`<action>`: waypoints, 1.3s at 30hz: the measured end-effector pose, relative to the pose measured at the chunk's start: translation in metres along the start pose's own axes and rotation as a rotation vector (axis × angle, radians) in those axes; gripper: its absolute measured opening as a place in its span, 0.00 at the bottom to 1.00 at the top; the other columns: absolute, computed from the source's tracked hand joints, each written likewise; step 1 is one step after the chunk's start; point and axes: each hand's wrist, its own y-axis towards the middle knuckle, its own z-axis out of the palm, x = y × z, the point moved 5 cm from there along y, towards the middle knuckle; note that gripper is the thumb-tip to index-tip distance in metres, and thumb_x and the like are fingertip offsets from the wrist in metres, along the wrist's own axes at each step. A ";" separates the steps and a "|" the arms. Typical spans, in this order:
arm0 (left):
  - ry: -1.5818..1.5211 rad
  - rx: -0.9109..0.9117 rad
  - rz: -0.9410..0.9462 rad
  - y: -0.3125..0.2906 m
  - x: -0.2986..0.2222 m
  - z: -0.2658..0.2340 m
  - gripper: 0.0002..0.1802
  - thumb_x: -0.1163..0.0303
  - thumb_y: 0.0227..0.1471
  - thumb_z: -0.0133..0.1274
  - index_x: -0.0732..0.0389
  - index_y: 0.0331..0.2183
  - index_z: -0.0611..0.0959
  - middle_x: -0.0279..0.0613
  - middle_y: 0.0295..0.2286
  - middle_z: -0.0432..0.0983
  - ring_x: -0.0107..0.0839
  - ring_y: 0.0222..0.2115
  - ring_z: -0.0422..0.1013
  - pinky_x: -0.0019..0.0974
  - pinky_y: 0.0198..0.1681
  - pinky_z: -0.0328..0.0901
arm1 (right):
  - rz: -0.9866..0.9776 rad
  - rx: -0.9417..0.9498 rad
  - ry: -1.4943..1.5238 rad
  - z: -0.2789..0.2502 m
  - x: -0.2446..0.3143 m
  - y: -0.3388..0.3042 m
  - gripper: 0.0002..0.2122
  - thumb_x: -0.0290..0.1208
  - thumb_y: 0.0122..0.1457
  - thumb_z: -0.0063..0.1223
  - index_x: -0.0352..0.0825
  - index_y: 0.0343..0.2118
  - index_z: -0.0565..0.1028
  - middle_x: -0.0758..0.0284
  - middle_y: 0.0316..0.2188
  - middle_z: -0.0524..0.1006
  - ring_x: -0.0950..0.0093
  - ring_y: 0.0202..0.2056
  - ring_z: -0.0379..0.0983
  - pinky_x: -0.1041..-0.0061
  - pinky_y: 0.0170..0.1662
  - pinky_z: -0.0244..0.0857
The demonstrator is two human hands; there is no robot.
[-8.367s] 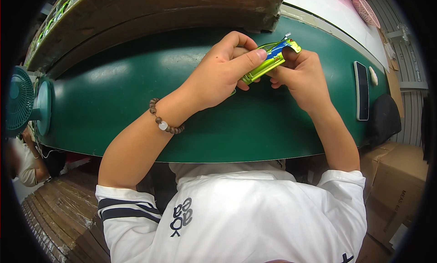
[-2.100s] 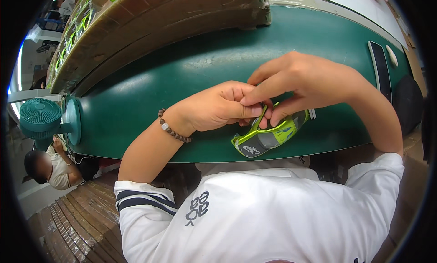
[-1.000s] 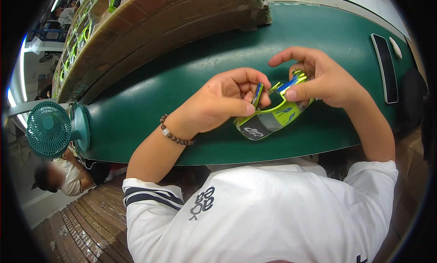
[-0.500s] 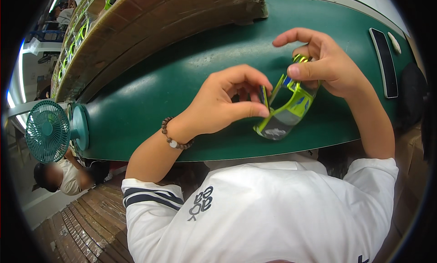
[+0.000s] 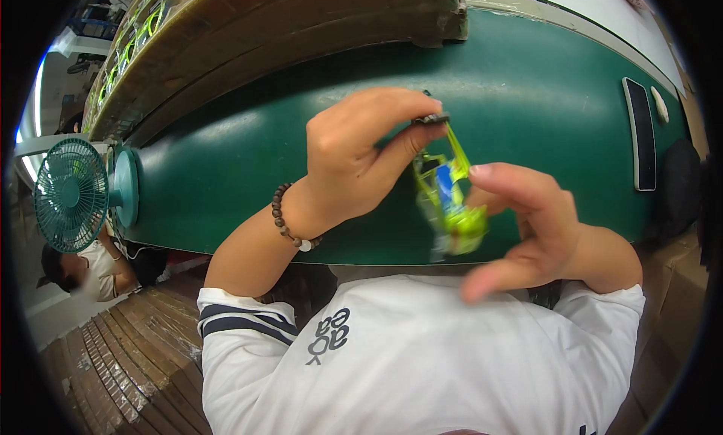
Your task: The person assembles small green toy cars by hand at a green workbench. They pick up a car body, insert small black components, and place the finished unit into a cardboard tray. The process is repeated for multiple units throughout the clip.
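Note:
Over the green table, my left hand (image 5: 354, 149) pinches the dark tip of a pair of lime-green wraparound glasses (image 5: 465, 225) between thumb and fingers. The glasses hang tilted below that grip, blurred by motion, with a blue patch on the inner side and a clear part at the lower left. To their right is my right hand (image 5: 531, 224), its thumb and fingers spread apart. The index fingertip is close to the green frame; whether it touches I cannot tell. A beaded bracelet (image 5: 280, 218) circles my left wrist.
A brown cardboard tray (image 5: 301, 28) with similar green glasses runs along the far left. A green fan (image 5: 71, 196) stands at the table's left end. On the right lie a dark-screened phone (image 5: 640, 134) and a small white object (image 5: 660, 105). Another person (image 5: 98, 265) sits beyond the fan.
The glasses have turned and now hang from my left hand. My right hand has let go of them, moved down toward me and opened. My left hand has risen slightly.

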 end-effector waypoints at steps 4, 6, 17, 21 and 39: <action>-0.074 0.041 0.086 0.003 -0.012 0.005 0.12 0.78 0.39 0.61 0.64 0.33 0.82 0.43 0.26 0.78 0.38 0.28 0.76 0.33 0.30 0.70 | -0.023 -0.245 -0.331 -0.021 -0.013 0.015 0.19 0.29 0.41 0.68 0.30 0.37 0.76 0.65 0.26 0.76 0.74 0.23 0.72 0.77 0.26 0.67; -0.087 0.043 0.083 0.001 -0.016 0.007 0.13 0.78 0.39 0.61 0.64 0.33 0.81 0.43 0.26 0.78 0.38 0.27 0.76 0.33 0.30 0.70 | -0.155 -0.180 -0.462 -0.017 -0.017 0.020 0.16 0.26 0.42 0.67 0.30 0.35 0.76 0.64 0.26 0.76 0.71 0.23 0.72 0.77 0.25 0.67; -0.206 0.072 -0.101 -0.004 -0.011 0.007 0.12 0.84 0.44 0.57 0.69 0.35 0.81 0.47 0.31 0.79 0.31 0.31 0.76 0.28 0.34 0.69 | -0.183 -0.224 -0.585 -0.010 -0.016 0.017 0.11 0.19 0.41 0.63 0.29 0.31 0.76 0.63 0.23 0.77 0.68 0.24 0.75 0.76 0.26 0.69; -0.134 0.000 0.009 -0.002 -0.012 0.007 0.11 0.81 0.41 0.60 0.65 0.33 0.82 0.44 0.28 0.79 0.33 0.27 0.76 0.29 0.30 0.70 | -0.121 -0.228 -0.526 -0.010 -0.017 0.019 0.11 0.18 0.41 0.63 0.30 0.29 0.76 0.63 0.23 0.76 0.69 0.24 0.75 0.76 0.25 0.68; -0.106 0.200 0.066 0.003 -0.021 0.013 0.12 0.79 0.36 0.66 0.66 0.27 0.80 0.40 0.23 0.76 0.28 0.22 0.71 0.27 0.24 0.65 | -0.010 -0.133 -0.407 -0.007 -0.027 0.017 0.10 0.19 0.37 0.63 0.34 0.25 0.74 0.66 0.21 0.74 0.69 0.22 0.73 0.75 0.23 0.65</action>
